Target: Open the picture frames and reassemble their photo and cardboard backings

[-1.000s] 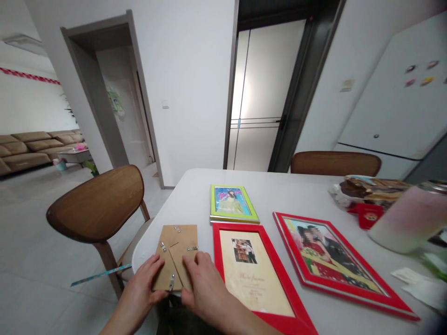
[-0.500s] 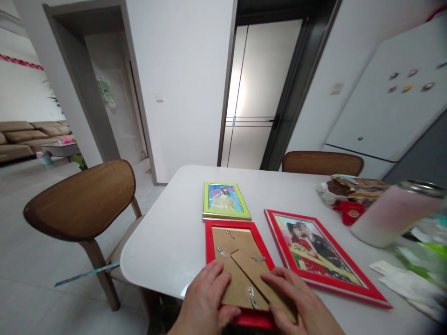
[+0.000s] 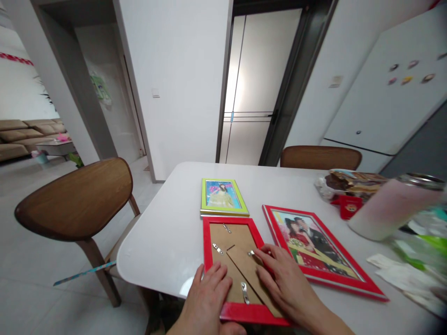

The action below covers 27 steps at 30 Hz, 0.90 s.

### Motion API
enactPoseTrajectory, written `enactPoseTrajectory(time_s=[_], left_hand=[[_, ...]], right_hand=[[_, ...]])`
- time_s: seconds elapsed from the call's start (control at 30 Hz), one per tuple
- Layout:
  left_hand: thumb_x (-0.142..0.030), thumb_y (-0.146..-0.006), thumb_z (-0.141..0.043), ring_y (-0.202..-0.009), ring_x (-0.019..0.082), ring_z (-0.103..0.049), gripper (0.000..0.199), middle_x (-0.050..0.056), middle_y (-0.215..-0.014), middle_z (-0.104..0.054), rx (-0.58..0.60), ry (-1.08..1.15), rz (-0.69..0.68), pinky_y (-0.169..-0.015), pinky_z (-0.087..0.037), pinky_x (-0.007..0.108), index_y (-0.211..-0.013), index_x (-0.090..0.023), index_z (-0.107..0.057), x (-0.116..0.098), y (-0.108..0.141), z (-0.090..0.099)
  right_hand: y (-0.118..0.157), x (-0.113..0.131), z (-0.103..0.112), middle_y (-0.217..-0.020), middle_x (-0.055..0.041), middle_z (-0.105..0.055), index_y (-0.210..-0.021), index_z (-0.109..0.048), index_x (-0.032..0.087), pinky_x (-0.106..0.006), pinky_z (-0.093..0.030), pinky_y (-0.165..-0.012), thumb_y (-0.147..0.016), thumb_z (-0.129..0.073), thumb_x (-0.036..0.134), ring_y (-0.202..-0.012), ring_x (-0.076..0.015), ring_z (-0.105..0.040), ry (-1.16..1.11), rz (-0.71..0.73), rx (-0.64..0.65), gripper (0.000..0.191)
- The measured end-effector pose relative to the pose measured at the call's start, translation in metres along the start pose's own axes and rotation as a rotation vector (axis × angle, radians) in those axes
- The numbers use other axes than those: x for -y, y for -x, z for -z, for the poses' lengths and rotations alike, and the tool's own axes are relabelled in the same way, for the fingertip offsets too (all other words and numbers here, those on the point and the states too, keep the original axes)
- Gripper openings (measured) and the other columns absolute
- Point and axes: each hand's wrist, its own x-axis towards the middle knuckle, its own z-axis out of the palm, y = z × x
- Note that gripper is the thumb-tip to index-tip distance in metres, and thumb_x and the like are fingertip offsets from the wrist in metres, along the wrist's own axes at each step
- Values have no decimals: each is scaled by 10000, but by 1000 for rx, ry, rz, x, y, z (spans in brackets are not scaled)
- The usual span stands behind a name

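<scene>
The brown backing board (image 3: 234, 251) lies within the near red frame (image 3: 208, 242) on the worktop (image 3: 157, 232). Left of its center, the left hand (image 3: 209, 295) rests with fingers slightly spread; to its right, the right hand's (image 3: 286, 281) fingers bend, perhaps touching a metal clip (image 3: 251, 253).

White table (image 3: 157, 232) with picture frames (image 3: 225, 211).

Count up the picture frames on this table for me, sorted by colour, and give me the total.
Red: 2, the red frame under the hands, showing its brown backing, and the red frame with the couple's picture
Yellow-green: 1, the yellow-green frame
Total: 3
</scene>
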Motion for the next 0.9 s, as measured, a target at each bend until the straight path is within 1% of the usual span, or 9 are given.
enactPoseTrajectory(time_s=[0.13, 0.3, 0.47, 0.53, 0.6, 0.67, 0.73, 0.8, 0.9], left_hand=[[-440, -599, -654, -1171, 303, -348, 625, 147, -1270, -403, 27, -13, 13, -972, -200, 535, -1122, -144, -482, -1, -2, 0], [-410, -622, -644, -1179, 289, -339, 584, 133, -1280, -393, 40, -9, 35, -984, -200, 508, -1118, -148, -484, -5, 0, 2], [-427, -632, -632, -1186, 270, -333, 578, 114, -1283, -396, 22, 2, 44, -997, -182, 486, -1122, -162, -478, -5, 3, 2], [-429, -627, -637, -1187, 261, -332, 578, 106, -1282, -401, 15, 0, 41, -1002, -180, 477, -1117, -166, -479, -4, 3, 1], [-424, -621, -644, -1188, 254, -332, 570, 99, -1280, -406, 6, -6, 38, -1003, -184, 468, -1107, -171, -483, -3, 4, 1], [-415, -617, -649, -1185, 250, -338, 546, 94, -1275, -415, -4, -12, 36, -1001, -192, 464, -1085, -178, -495, -3, 4, 0], [-406, -612, -654, -1179, 250, -349, 521, 97, -1267, -425, -18, -18, 38, -996, -202, 464, -1057, -181, -507, -2, 3, -1], [-397, -598, -667, -1173, 250, -358, 506, 100, -1263, -430, -29, -20, 39, -993, -209, 463, -1029, -180, -515, -2, 3, -3], [-367, -580, -688, -1167, 252, -366, 464, 107, -1260, -432, -27, -29, 46, -988, -217, 466, -972, -178, -526, -1, 3, -3]], right_hand=[[-12, -2, -3, -964, -118, -516, -956, -602, 159, -368, -399, -777, -784, -359, 257, -882, -219, -486, 58, -16, 2, 313], [-15, -4, -5, -937, -107, -511, -934, -599, 140, -339, -400, -793, -750, -357, 174, -865, -198, -491, 11, -36, 13, 306], [-11, -6, -4, -997, -124, -510, -966, -593, 127, -353, -394, -830, -768, -358, 200, -912, -203, -487, -12, -21, 9, 315], [-3, -2, -2, -1053, -129, -506, -1002, -588, 150, -390, -376, -851, -772, -385, 239, -965, -224, -468, 6, 31, -6, 319], [8, 5, 1, -1122, -109, -492, -1029, -581, 208, -418, -350, -876, -770, -414, 258, -1038, -238, -430, -4, 132, 11, 312], [18, 13, 3, -1159, -67, -487, -1037, -572, 284, -418, -342, -883, -774, -424, 257, -1073, -227, -410, -53, 259, 81, 303], [25, 19, 5, -1167, -41, -494, -1044, -561, 328, -410, -344, -877, -783, -422, 258, -1070, -215, -415, -89, 348, 155, 304], [28, 21, 7, -1182, -38, -491, -1061, -549, 336, -415, -337, -876, -787, -426, 277, -1067, -218, -415, -87, 374, 190, 307], [23, 22, 9, -1177, -34, -496, -1044, -558, 347, -418, -341, -855, -792, -426, 313, -1054, -223, -415, -71, 354, 209, 287]])
